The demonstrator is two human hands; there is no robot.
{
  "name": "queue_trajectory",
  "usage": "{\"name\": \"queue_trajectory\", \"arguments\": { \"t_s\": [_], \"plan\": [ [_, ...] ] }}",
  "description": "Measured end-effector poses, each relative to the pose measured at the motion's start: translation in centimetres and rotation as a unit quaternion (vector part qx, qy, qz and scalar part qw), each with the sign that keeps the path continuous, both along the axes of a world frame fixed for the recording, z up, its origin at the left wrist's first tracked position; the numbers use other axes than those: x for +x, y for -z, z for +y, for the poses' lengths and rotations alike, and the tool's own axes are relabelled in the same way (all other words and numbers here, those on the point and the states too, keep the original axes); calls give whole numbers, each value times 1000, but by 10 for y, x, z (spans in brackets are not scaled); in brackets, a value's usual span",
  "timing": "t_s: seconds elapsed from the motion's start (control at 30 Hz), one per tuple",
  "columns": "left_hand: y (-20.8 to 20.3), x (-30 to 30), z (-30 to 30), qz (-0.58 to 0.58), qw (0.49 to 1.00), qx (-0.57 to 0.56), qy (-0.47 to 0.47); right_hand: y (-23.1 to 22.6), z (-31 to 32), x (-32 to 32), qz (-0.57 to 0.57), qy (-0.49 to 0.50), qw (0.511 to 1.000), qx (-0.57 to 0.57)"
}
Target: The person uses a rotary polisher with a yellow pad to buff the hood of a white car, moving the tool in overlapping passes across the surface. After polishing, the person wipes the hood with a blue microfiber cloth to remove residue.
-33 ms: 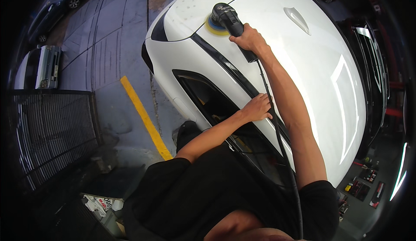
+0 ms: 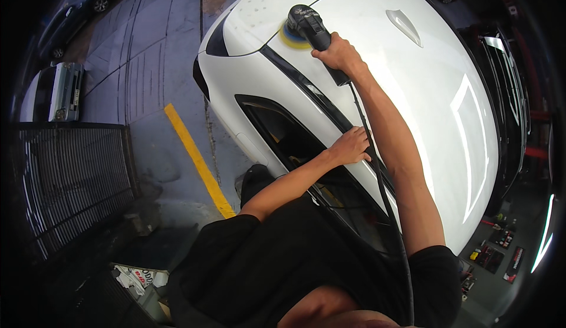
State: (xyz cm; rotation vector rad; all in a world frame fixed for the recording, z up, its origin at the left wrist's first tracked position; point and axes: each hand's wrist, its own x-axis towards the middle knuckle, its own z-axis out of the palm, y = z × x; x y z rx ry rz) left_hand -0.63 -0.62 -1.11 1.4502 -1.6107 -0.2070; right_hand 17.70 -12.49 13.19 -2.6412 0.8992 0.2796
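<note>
My right hand point(image 2: 336, 53) is wrapped around the black body of a corded power polisher point(image 2: 315, 32). Its round yellow foam pad point(image 2: 293, 41) rests on the white car roof point(image 2: 413, 98), by the rear edge next to the black roof rail point(image 2: 303, 83). Lower down the same rail, my left hand point(image 2: 352, 146) has its fingers curled over it; the fingertips are partly hidden. The black power cord point(image 2: 386, 201) runs from the polisher's end, past my left hand and along my right arm.
A white shark-fin antenna point(image 2: 405, 27) stands up from the roof. Droplet-like spots dot the rear panel point(image 2: 265, 1). Dark side windows point(image 2: 277, 130) lie below the rail. A yellow floor line point(image 2: 197, 160) and a slatted metal gate point(image 2: 79, 177) are at left, tools point(image 2: 486, 258) at lower right.
</note>
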Motion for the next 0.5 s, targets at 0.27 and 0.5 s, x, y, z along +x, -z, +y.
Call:
{"name": "queue_trajectory", "arguments": {
  "t_s": [0.27,0.5],
  "plan": [
    [-9,1,6,-1,1000,-5,7,3,21,-18,-3,-16,1000,10],
    [-4,-7,6,9,1000,-1,-24,7,33,-23,5,-20,1000,16]
  ]
}}
